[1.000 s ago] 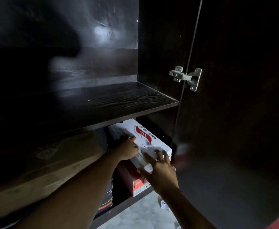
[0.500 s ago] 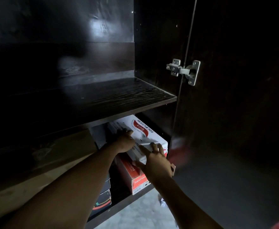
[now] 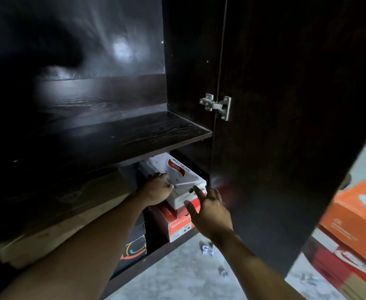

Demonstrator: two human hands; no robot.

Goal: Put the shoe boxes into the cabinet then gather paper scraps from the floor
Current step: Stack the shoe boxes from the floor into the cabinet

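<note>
A white shoe box (image 3: 173,172) with a red logo lies on a red shoe box (image 3: 175,221) in the lower compartment of the dark cabinet (image 3: 134,135). My left hand (image 3: 157,190) rests against the white box's left front side, fingers on its lid edge. My right hand (image 3: 210,210) hovers just in front of the box with its fingers spread, apart from it or barely touching. Crumpled paper scraps (image 3: 207,249) lie on the grey floor below the cabinet.
A black shoe box (image 3: 134,247) stands to the left of the red one. The open cabinet door (image 3: 286,126) hangs at the right. Orange and red shoe boxes (image 3: 355,224) are stacked on the floor at the far right. A cardboard sheet (image 3: 58,215) lies at the left.
The white box has slid deeper under the shelf. My right hand has come off its front end and drawn back with its fingers spread. My left hand stays on the box.
</note>
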